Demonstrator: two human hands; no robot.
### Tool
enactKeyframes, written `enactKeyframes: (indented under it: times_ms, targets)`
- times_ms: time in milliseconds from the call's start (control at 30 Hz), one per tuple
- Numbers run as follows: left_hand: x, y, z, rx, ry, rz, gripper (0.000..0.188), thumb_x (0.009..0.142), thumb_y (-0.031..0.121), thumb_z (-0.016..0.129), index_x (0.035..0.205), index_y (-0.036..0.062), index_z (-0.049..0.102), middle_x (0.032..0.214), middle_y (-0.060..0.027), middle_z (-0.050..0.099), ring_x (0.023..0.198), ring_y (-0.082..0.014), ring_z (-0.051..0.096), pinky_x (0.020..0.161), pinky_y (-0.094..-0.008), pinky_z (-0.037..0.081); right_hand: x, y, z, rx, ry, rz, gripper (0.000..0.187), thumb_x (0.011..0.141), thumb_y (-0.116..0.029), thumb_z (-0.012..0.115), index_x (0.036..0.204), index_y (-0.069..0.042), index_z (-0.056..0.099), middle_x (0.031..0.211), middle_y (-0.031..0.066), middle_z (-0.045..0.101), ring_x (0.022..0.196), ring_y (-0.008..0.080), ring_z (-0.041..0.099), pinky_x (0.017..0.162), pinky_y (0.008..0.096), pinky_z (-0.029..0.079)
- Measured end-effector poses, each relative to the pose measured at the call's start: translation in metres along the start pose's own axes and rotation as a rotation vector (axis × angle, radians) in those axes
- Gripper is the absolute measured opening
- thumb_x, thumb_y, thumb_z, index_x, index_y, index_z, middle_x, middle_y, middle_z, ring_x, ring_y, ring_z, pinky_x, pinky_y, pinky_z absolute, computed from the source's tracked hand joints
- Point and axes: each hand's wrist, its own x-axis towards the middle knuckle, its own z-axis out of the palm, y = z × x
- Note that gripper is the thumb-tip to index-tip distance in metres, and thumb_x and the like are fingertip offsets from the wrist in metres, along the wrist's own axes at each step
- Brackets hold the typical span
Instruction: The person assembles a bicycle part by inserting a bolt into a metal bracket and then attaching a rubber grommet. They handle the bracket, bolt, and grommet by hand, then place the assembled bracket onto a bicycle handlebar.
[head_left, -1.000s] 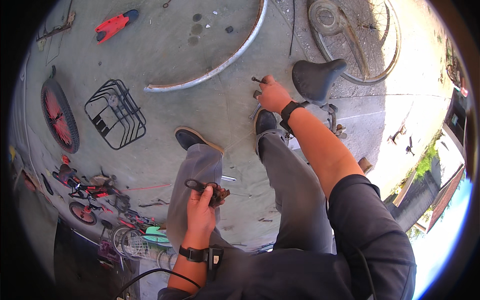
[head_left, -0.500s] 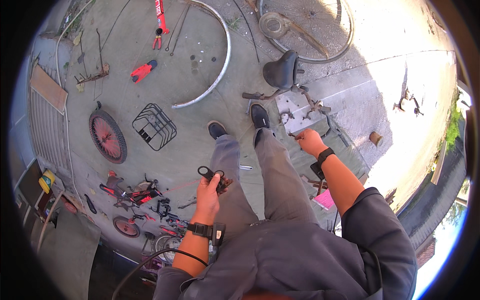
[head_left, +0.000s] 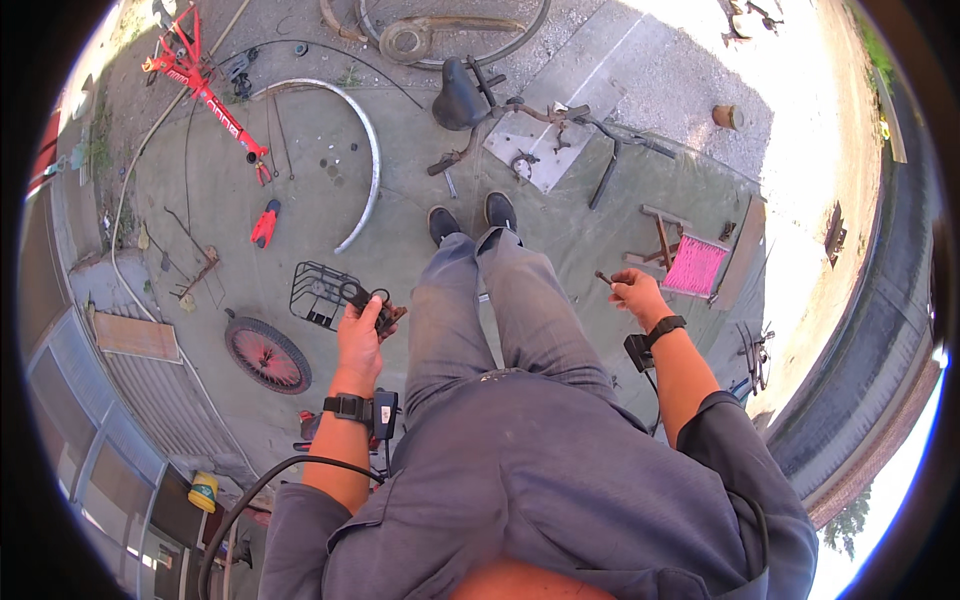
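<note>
My left hand (head_left: pixel 357 345) is closed around a black part with two rings (head_left: pixel 354 291); a rusty brown metal piece (head_left: pixel 394 318) sticks out beside the fingers. Its exact kind does not show. Between thumb and fingers, my right hand (head_left: pixel 640 297) pinches a short dark metal rod (head_left: pixel 603 277), perhaps a bolt. The two hands are well apart, either side of my legs. Beyond the left hand a black wire basket (head_left: pixel 312 290) lies on the ground. To the right of the right hand is a low wooden stool with a pink woven seat (head_left: pixel 697 265).
A small wheel with red spokes (head_left: pixel 267 354) lies left. Ahead are a bare metal rim (head_left: pixel 374 150), a black saddle (head_left: pixel 457 96), rusty handlebars (head_left: pixel 545 115) over a pale board (head_left: pixel 552 172), red-handled pliers (head_left: pixel 262 174) and a red frame (head_left: pixel 215 105). A brown pot (head_left: pixel 727 117) stands farther right.
My view has turned, so the ground things sit differently in the picture. The stool and the red frame show more fully. My hands are farther apart, each still gripping its part.
</note>
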Motion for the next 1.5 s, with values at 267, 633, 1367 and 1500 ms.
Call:
enactKeyframes:
  times_ms: [267,633,1367,1500]
  targets:
    - [-0.017,0.005,0.053,0.28,-0.077,-0.001,0.015,0.097,0.023,0.064,0.108,0.0139,0.058,0.094,0.0001,0.067,0.088,-0.014,0.067,0.067,-0.0295,0.054,-0.054,0.09,-0.005,0.405,0.074,0.129,0.025,0.092,-0.009,0.06,0.115,0.001,0.06,0.099,0.0089,0.066,0.076,0.0186,0.069,0.061,0.0295,0.051]
    - [-0.088,-0.06,0.205,0.555,-0.169,0.164,0.016,0.098,0.022,0.062,0.109,0.0122,0.057,0.095,-0.0015,0.066,0.087,-0.0195,0.071,0.064,-0.0313,0.053,-0.091,0.289,-0.043,0.854,0.136,0.154,0.032,0.085,-0.011,0.064,0.116,-0.001,0.064,0.094,0.0112,0.07,0.08,0.0182,0.069,0.07,0.0331,0.053]
    - [-0.186,-0.158,0.513,1.215,-0.848,0.272,0.015,0.097,0.021,0.063,0.107,0.0138,0.054,0.098,-0.0013,0.066,0.088,-0.0187,0.068,0.071,-0.0375,0.051,-0.265,0.471,0.094,1.781,0.651,0.508,0.043,0.083,-0.005,0.064,0.125,0.0,0.057,0.086,0.0109,0.067,0.07,0.02,0.068,0.06,0.0312,0.053]
    - [-0.187,-0.149,0.533,1.255,-0.878,0.293,0.017,0.097,0.022,0.064,0.108,0.0129,0.054,0.099,-0.0018,0.066,0.087,-0.0183,0.068,0.069,-0.0365,0.053,-0.272,0.454,0.109,1.869,0.696,0.476,0.04,0.085,-0.004,0.062,0.124,0.001,0.056,0.088,0.0116,0.067,0.074,0.0206,0.069,0.062,0.0316,0.055]
